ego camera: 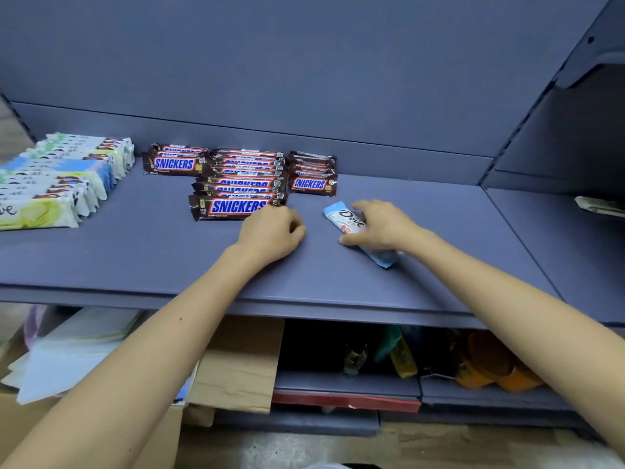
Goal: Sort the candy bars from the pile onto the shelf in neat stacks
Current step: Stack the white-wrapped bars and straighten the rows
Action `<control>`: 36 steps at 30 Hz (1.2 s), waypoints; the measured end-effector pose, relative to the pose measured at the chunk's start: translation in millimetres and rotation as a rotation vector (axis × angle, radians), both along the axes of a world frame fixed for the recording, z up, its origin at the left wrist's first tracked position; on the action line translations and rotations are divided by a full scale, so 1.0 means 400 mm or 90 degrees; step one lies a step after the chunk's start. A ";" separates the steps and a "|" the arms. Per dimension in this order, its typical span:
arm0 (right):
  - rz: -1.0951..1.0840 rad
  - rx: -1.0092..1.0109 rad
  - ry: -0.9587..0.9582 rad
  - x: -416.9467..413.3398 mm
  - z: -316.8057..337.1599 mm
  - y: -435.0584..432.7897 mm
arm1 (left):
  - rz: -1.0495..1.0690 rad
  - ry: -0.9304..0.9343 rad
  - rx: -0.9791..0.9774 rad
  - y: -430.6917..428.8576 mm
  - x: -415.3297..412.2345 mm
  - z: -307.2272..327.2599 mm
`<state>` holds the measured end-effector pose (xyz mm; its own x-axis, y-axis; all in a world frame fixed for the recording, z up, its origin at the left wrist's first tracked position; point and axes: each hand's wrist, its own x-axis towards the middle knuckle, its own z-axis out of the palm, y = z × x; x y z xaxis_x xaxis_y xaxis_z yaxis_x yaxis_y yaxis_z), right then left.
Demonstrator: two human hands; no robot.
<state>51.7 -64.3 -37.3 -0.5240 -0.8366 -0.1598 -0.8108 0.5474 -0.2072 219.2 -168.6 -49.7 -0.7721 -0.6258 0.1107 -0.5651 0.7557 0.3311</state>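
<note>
At the far left of the grey-blue shelf (135, 258), a row of Dove bars (57, 177) in white, green and blue wrappers, overlapped like roof tiles from the back panel toward the front edge. Just right of it, past a strip of bare shelf, a short Snickers stack (174, 162) close to the back. Beside that, a longer Snickers row (243, 179) stepped forward, with its front bar (233, 207) flat on the shelf, label up. Next along, a small Snickers pile (313, 177) of shorter bars, hard against the long row's right side. In front of these, the left hand (270, 233), palm down on the shelf, fingers curled under into a loose fist with nothing visible inside, knuckles over the right end of the front bar; contact there impossible to judge. Near it to the right, a blue Dove bar (348, 220) lying slantwise on the shelf, far end up-left, near end down-right. Over its middle, the right hand (382, 228), thumb at one long edge and bent fingers at the other, pinching the wrapper across its width. On the neighbouring shelf at far right, a pale wrapped item (598, 206), too cut off to identify. Below, left to right: loose papers (67, 353), cardboard (236, 363), blurred orange packs (490, 370)
</note>
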 end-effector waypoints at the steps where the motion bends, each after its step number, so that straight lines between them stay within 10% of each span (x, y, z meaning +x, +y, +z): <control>1: -0.004 -0.006 -0.010 0.008 0.000 0.003 | -0.005 0.012 0.010 0.001 0.004 -0.002; 21: 0.158 -0.357 -0.115 0.272 -0.003 -0.023 | 0.103 0.446 0.467 -0.016 0.214 -0.005; 29: 0.122 -0.308 -0.230 0.407 0.005 -0.153 | 0.227 0.528 0.396 -0.132 0.439 -0.011; 36: 0.185 -0.331 -0.156 0.552 -0.001 -0.304 | 0.314 0.193 -0.050 -0.208 0.635 -0.091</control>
<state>272.4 -185.9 -37.8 -0.2643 -0.9393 0.2190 -0.8064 0.0907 -0.5844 473.4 -251.8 -86.2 -0.3179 -0.8844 0.3418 -0.7448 0.4560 0.4871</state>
